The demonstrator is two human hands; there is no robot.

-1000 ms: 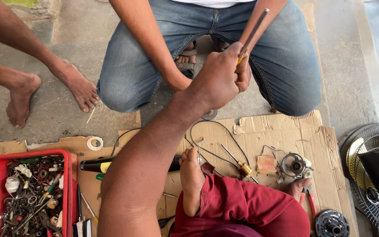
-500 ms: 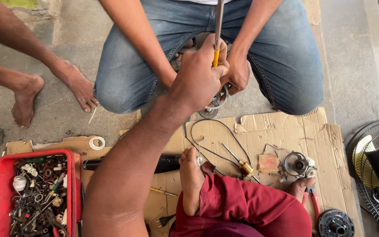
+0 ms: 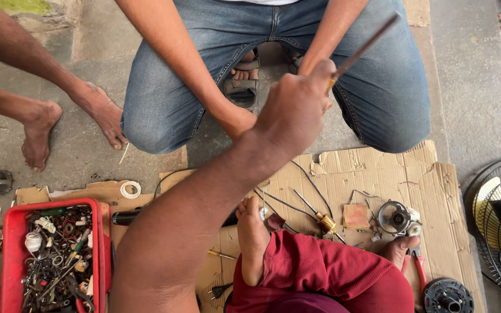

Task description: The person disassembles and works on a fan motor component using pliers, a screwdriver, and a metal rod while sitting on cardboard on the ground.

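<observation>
My left hand [image 3: 294, 110] is raised in the middle of the view, its fingers closed around a screwdriver [image 3: 366, 46]. The yellow handle barely shows, and the thin metal shaft points up and to the right. Just beyond my hand squats a person in blue jeans [image 3: 378, 87], both forearms reaching down toward it. One of that person's hands [image 3: 239, 122] is partly hidden behind my wrist. I cannot see what lies between their hands. My right hand is out of sight. My bare foot [image 3: 253, 237] and red trouser leg [image 3: 326, 272] rest on the cardboard below.
A torn cardboard sheet [image 3: 389, 168] holds wires, a second screwdriver [image 3: 320, 217], a small motor part [image 3: 398, 217], red-handled pliers [image 3: 416, 266] and a round rotor [image 3: 447, 295]. At the lower left is a red tray [image 3: 13, 232] full of small hardware. A fan guard [image 3: 500, 220] lies at the right. Someone's bare feet [image 3: 39, 130] stand at the left.
My hand has stayed raised while the screwdriver swung from upright half a second ago to a tilt toward the upper right. The round part under the other person's hands is now hidden.
</observation>
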